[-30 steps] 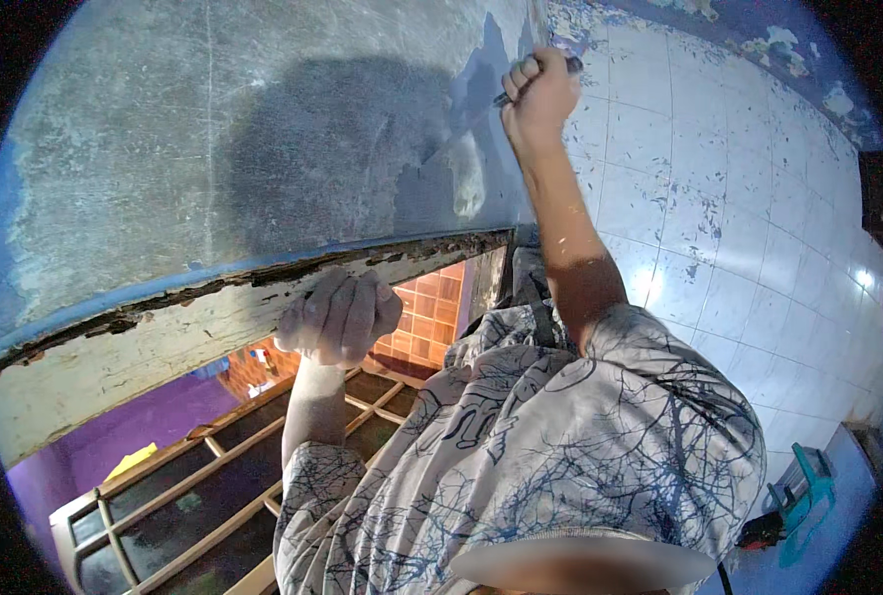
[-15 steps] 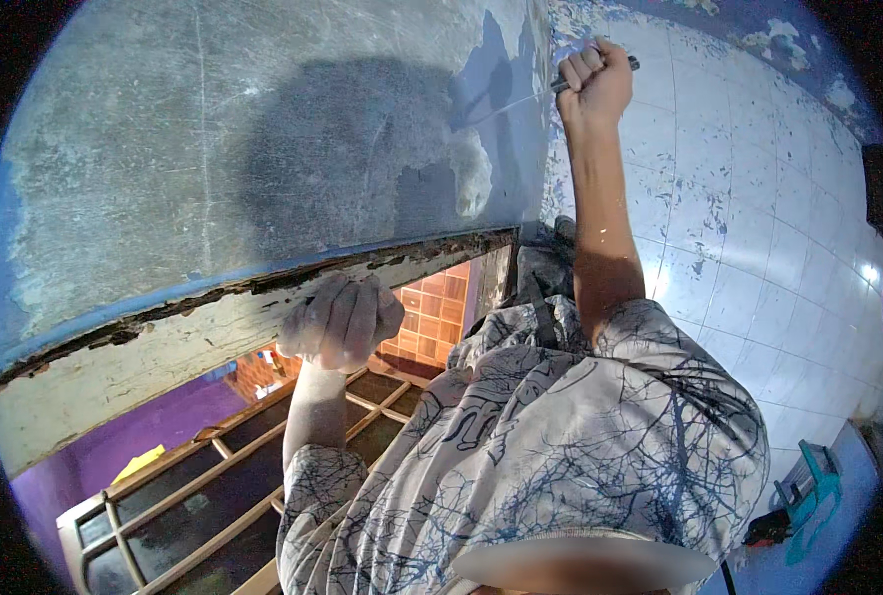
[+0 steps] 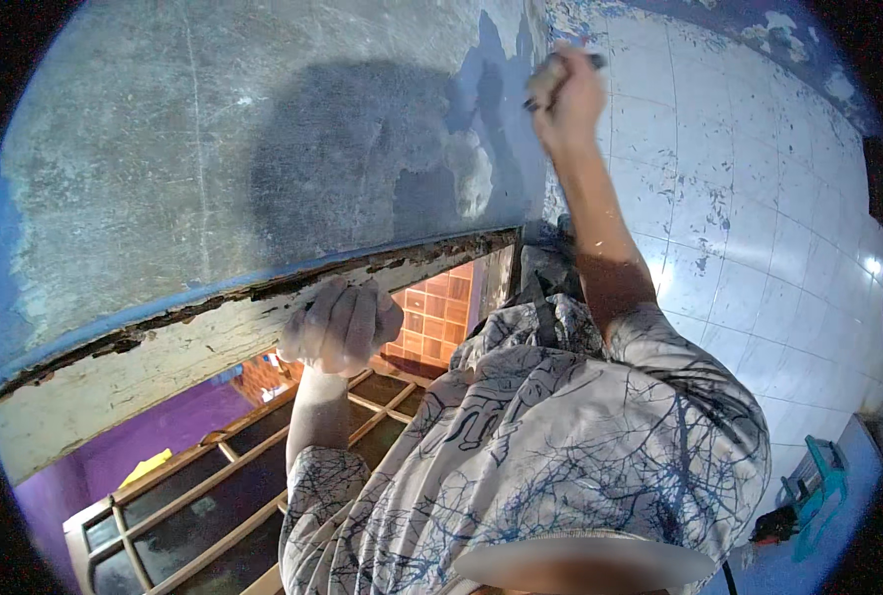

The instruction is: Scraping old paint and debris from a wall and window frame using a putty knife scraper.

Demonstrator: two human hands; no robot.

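Note:
My right hand point(image 3: 568, 104) is raised beside the wall at the upper middle, its fingers wrapped round a dark-handled tool point(image 3: 597, 61). Motion smears this hand, and the tool's working end cannot be made out. The wall point(image 3: 352, 149) beside it is grey where bare, with ragged patches of blue paint point(image 3: 501, 94) near the far corner. My left hand point(image 3: 342, 325) is closed over the edge of the cream wooden door frame point(image 3: 164, 352), whose paint is flaking. A dark, rotten-looking gap runs between frame and wall.
Paint flakes lie scattered over the white tiled floor point(image 3: 759, 228) at right. A teal plastic stool or step point(image 3: 820, 496) stands at lower right. Below the frame is a paned wooden door point(image 3: 213, 496), with a purple wall point(image 3: 154, 426) and orange tiles point(image 3: 431, 312) beyond.
My right hand has swung left and slightly down with the tool, toward the wall. The left hand keeps its place on the frame.

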